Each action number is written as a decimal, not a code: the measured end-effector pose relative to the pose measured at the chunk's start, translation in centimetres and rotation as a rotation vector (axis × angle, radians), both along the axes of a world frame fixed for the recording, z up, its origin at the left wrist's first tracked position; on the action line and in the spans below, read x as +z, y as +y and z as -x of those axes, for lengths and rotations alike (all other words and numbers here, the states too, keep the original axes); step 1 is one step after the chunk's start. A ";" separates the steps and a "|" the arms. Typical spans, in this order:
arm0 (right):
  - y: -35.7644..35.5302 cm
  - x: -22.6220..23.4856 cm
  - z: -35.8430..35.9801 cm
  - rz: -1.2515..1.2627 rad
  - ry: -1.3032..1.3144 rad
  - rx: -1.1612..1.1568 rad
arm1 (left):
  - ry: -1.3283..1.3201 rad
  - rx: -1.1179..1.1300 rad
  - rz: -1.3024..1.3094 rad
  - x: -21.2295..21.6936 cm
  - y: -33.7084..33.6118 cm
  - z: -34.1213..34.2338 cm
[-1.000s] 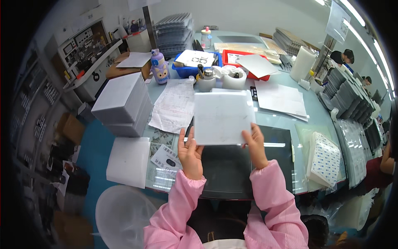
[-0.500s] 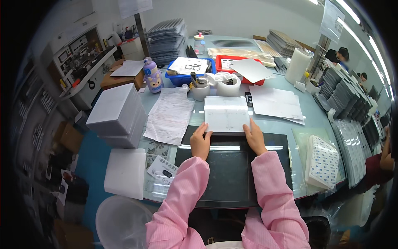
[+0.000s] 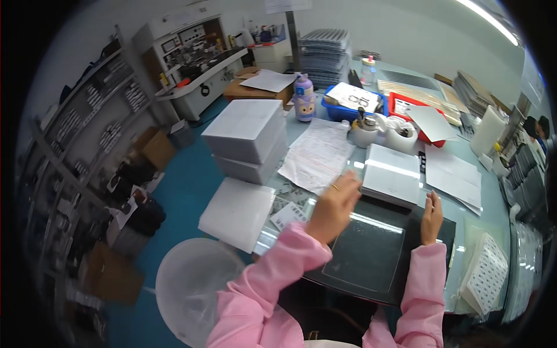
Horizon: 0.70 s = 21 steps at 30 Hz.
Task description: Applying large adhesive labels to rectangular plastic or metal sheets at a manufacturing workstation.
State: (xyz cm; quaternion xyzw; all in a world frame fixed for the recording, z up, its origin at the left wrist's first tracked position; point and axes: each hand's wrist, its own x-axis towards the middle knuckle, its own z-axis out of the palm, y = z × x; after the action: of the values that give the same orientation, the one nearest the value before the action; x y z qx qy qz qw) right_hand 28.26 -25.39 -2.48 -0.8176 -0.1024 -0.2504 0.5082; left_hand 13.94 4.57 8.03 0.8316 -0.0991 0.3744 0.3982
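Observation:
A flat white stack of sheets (image 3: 391,173) lies on the glass table just beyond a black mat (image 3: 377,246). My left hand (image 3: 335,206), with a ring on one finger, hovers at the stack's left edge, fingers loosely spread and holding nothing. My right hand (image 3: 431,217) rests open on the black mat right of the stack's near corner, apart from it. Both arms wear pink sleeves.
Two tall white stacks (image 3: 246,139) and a lower white stack (image 3: 238,211) sit to my left. Printed papers (image 3: 318,155), two white cups (image 3: 383,134), a blue tray (image 3: 351,104), a red tray (image 3: 420,119) and a purple bottle (image 3: 303,97) lie beyond. A perforated white tray (image 3: 484,275) is at right. Another person (image 3: 536,130) sits far right.
The white stack, held up in both hands a second ago, now lies on the table. Both hands have let go, and the camera has turned toward the left.

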 end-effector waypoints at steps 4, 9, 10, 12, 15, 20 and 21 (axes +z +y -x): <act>1.1 1.1 3.4 0.039 0.004 0.075 | 0.020 0.460 -0.330 5.0 11.8 0.4; 3.2 2.1 6.4 0.090 -0.030 0.189 | 0.321 0.729 -0.456 7.2 21.1 0.5; 3.4 2.2 6.7 0.106 -0.030 0.197 | 0.318 0.725 -0.457 7.8 21.3 0.4; 3.5 2.3 7.0 0.129 -0.026 0.206 | 0.420 0.663 -0.444 8.6 21.6 0.1; 3.5 2.0 7.0 0.139 -0.064 0.204 | 0.370 0.675 -0.569 8.7 22.3 -0.4; 3.6 2.0 7.2 0.115 -0.062 0.208 | 0.165 0.628 -0.698 9.4 23.6 0.1; 3.8 2.2 7.2 0.124 -0.072 0.220 | 0.095 0.641 -0.782 9.7 23.7 0.6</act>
State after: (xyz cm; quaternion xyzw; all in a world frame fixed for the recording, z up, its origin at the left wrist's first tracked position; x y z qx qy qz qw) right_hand 21.05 -21.59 -0.24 -0.8217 -0.2248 -0.2158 0.4772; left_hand 13.34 28.30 17.71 0.9231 0.0464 0.3746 -0.0735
